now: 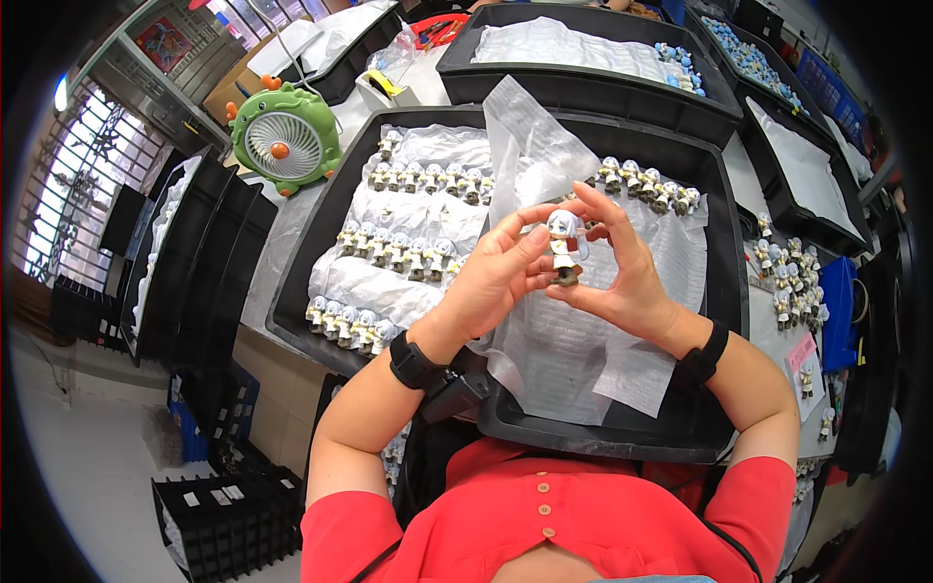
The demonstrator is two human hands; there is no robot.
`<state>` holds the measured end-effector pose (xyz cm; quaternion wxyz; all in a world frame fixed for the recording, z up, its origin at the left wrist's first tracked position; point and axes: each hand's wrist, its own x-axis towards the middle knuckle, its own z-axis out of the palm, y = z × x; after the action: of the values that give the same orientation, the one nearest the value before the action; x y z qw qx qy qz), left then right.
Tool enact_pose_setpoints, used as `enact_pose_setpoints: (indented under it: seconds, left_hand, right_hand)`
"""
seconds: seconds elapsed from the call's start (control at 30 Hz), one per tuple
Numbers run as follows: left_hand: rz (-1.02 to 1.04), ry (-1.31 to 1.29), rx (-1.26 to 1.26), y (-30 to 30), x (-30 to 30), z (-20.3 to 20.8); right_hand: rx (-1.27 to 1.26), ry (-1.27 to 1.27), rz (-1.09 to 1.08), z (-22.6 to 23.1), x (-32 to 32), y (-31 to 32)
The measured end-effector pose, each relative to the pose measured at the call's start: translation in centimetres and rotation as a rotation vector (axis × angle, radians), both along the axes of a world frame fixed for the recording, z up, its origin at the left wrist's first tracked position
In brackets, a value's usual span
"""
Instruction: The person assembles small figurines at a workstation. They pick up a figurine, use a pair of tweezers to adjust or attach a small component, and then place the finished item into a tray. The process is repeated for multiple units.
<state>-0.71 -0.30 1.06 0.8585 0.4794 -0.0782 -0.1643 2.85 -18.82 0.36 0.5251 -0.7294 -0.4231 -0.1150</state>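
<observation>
Both my hands hold one small figurine (563, 247) upright over the big black tray. It has pale hair, a white outfit and a dark base. My left hand (501, 257) pinches it from the left with thumb and fingers. From the right, my right hand (627, 267) grips its base with the thumb below and fingers curled above. Beneath my hands, thin white foam sheet (554, 360) lines the black tray (714, 418). Rows of similar figurines (394, 248) lie on the foam at the tray's left, and another row (646, 183) lies at its back right.
A green fan (282, 141) stands at the back left beside a tape dispenser (387, 87). More black trays (583, 73) sit behind. Loose figurines (792, 277) crowd the table at right, near a blue bin (838, 311). Stacked black crates (228, 520) are on the floor at left.
</observation>
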Motion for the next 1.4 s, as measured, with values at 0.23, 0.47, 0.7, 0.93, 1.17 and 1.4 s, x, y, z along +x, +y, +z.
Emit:
enact_pose_setpoints:
  seconds: [0.23,0.47,0.7,0.93,1.17,1.4]
  left_hand:
    - [0.170,-0.028,0.189,0.2,0.1,-0.7]
    - [0.039,-0.088,0.206,-0.6,-0.2,0.1]
    - [0.017,-0.137,0.294,-0.9,-0.6,0.6]
    - [0.004,-0.094,0.293,-0.9,-0.7,0.7]
    - [-0.049,-0.029,0.112,-0.8,-0.5,0.6]
    - [-0.095,-0.006,-0.030,-0.6,-0.5,0.9]
  right_hand:
    - [0.008,0.002,-0.003,0.1,-0.1,0.0]
    - [-0.008,-0.134,-0.026,0.2,-0.1,0.3]
    - [-0.029,-0.112,-0.016,-0.1,-0.1,0.6]
    - [-0.065,-0.173,0.002,-0.1,-0.2,0.6]
    - [-0.044,-0.143,0.019,-0.1,-0.2,0.7]
    - [-0.025,-0.103,0.021,-0.1,-0.2,0.6]
